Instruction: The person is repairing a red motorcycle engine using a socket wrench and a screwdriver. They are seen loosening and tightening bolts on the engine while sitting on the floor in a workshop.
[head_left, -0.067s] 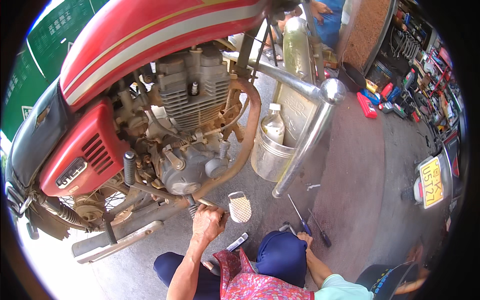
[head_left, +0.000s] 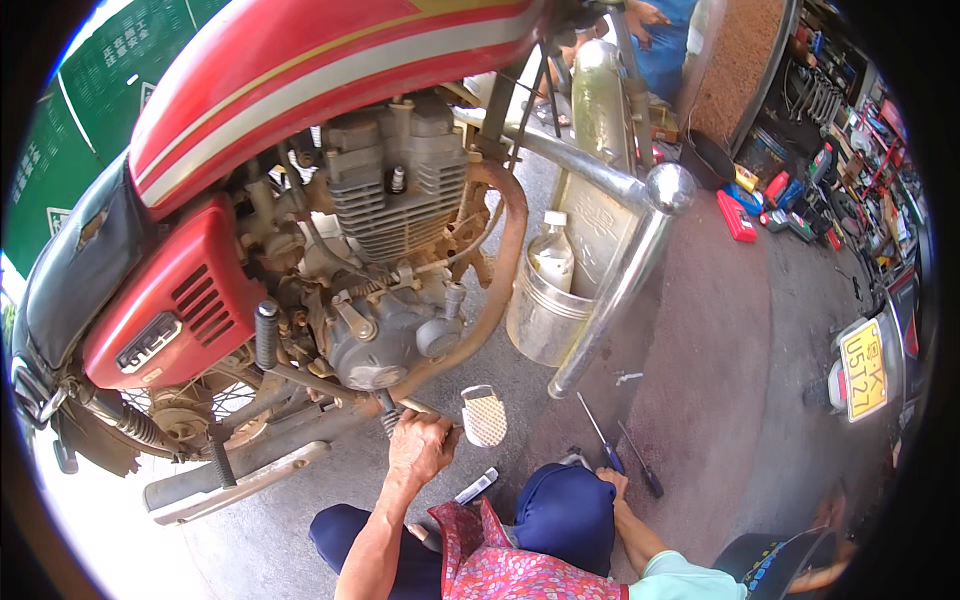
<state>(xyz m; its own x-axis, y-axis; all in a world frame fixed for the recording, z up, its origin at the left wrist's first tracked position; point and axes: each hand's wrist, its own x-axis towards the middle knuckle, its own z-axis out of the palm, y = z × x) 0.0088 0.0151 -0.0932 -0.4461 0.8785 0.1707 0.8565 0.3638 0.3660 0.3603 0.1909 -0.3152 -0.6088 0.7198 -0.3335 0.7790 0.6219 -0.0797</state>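
My left hand [head_left: 418,443] is closed on the thin metal pedal lever beside a rubber footpeg [head_left: 390,418], below the engine cover [head_left: 375,350]. The ridged pedal pad [head_left: 485,418] sits just right of my fingers. My right hand [head_left: 613,482] is at the side of my raised blue-clad knee [head_left: 565,510], fingers partly hidden. Near it lie two screwdrivers [head_left: 612,455] and a metal tool [head_left: 574,459], partly behind the knee. A small silver-and-black item [head_left: 477,485] lies on the ground between my hands. The red motorcycle [head_left: 160,300] stands before me.
A chrome guard bar [head_left: 605,300] holds a can [head_left: 540,330] with a bottle. Another person's hand [head_left: 643,20] shows at the top. Cluttered tools [head_left: 820,90], a red case [head_left: 735,215] and another vehicle's rear [head_left: 860,365] are on the right. A green panel [head_left: 45,180] stands left.
The view has shifted slightly. Both my hands remain in the same places.
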